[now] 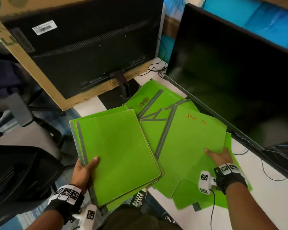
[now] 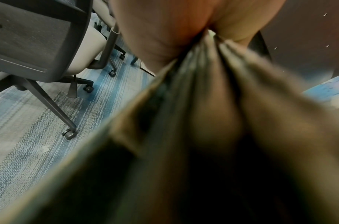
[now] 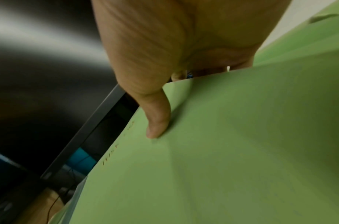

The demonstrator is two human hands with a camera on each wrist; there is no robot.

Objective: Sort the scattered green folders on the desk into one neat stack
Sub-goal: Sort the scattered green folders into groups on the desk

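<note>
Several flat green card folders with grey taped spines [image 1: 120, 151] were bunched in the left hand [image 1: 83, 170], thumb on top and fingers beneath, held out past the edge of the white desk [image 1: 264, 196]. The right hand [image 1: 219, 157] pinched the near corner of another green folder with faint red handwriting [image 1: 193, 138], thumb [image 3: 157, 121] pressed on its cover, the folder partly raised off the loose green folders fanned across the desk [image 1: 156, 103]. The held bunch looked uneven, its edges stepped, so it could splay or slip from a one-sided grip and drop to the striped blue-grey carpet [image 2: 30, 121]. Dragging the marked folder by one corner might bend it or pull its neighbours off the desk edge. The dark flat monitor [image 1: 239, 77] and its thin black cables [image 1: 269, 173] stood just beside the pile, and a wide swing could snag them.
</note>
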